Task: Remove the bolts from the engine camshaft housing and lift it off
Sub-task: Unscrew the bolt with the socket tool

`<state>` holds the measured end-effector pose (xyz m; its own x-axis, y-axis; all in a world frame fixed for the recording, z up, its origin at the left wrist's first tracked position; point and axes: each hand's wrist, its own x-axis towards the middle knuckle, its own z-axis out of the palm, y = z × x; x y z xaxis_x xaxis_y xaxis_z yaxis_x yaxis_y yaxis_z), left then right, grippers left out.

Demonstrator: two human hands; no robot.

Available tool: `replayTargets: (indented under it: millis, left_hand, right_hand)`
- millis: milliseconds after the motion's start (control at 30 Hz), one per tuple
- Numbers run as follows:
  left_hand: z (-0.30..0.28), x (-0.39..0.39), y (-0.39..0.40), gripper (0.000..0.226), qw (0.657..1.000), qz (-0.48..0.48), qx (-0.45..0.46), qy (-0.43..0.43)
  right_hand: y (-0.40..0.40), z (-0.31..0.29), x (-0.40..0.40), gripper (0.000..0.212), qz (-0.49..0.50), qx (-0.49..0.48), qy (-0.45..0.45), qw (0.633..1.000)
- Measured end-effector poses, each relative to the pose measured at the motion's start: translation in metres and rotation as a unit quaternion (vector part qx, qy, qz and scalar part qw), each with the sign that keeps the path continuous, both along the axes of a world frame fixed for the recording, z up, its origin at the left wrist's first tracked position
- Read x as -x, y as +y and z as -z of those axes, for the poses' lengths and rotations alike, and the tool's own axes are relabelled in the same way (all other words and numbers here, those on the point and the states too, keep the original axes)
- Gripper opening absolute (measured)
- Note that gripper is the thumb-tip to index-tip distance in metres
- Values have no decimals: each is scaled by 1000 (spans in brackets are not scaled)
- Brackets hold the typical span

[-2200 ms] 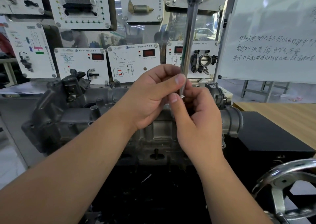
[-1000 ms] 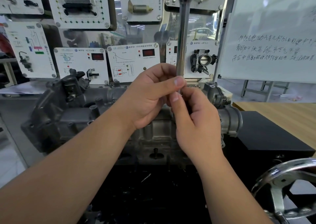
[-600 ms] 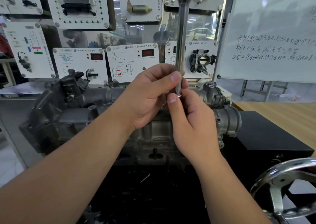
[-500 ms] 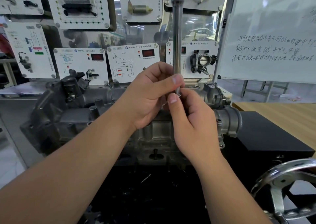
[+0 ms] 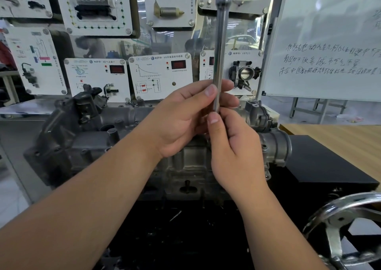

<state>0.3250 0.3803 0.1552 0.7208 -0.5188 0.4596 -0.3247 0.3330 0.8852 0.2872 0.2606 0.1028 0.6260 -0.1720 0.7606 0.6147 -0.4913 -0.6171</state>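
Note:
A long steel socket bar [image 5: 219, 49] stands nearly upright in front of me, its thicker top end at the frame's upper edge. My left hand [image 5: 183, 119] grips its lower part between thumb and fingers. My right hand [image 5: 233, 152] pinches the bar's bottom tip from below with thumb and fingertips; whatever sits at the tip is hidden by the fingers. Beneath both hands lies the grey cast camshaft housing [image 5: 90, 144] on top of the engine, its middle covered by my hands. I cannot make out any bolts on it.
A throttle body [image 5: 276, 148] juts from the engine's right end. A chrome handwheel [image 5: 338, 226] sits at the lower right. Behind the engine stand white sensor display panels [image 5: 160, 76]. A whiteboard [image 5: 329, 43] and a wooden table [image 5: 340, 137] are on the right.
The bar's top has swayed a little left and then back right. Both hands have stayed at its lower end, with the right fingers working at the tip.

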Motion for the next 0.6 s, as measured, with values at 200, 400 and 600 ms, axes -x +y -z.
replayTargets:
  millis: [200,400,600]
  left_hand:
    - [1,-2,-2,25,1000,-9,24,4]
    - [2,-4,-3,23,999,-25,41,-9]
    - [1,-2,-2,30,1000,-17,16,-10]
  right_hand:
    - [1,2,-1,53,0,-15,25,1000]
    - [-1,1,0,36,9,4,9,1000]
    - [-2,-2,1,23,-5,3,12,1000]
